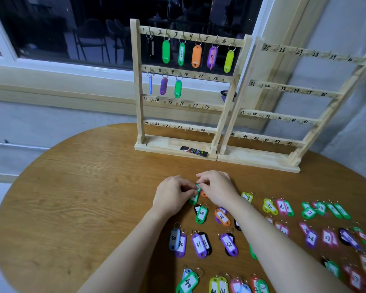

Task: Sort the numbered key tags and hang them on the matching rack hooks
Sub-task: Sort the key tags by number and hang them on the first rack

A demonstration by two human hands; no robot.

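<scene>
- A dark window (93, 28) with a pale frame fills the background above a grey wall.
- A round wooden tabletop (82, 187) carries everything else.
- Two wooden racks stand side by side at the far edge: the left rack (138, 85) has hooks numbered 1 to 24, the right rack (300, 123) 25 to 48.
- Nine tags hang on the left rack, on hooks 1 to 9; the right rack's hooks are bare.
- Many loose key tags (283, 229) lie in rows on the near right part of the tabletop, among them a green 20 (201, 214), an orange 21 (222, 217) and purple 31 (199, 245).
- The left hand (173, 194) and right hand (218, 190) meet over the tabletop, fingers curled, both pinching one green tag (195, 196).
- A small dark packet (193, 151) lies on the left rack's base.
</scene>
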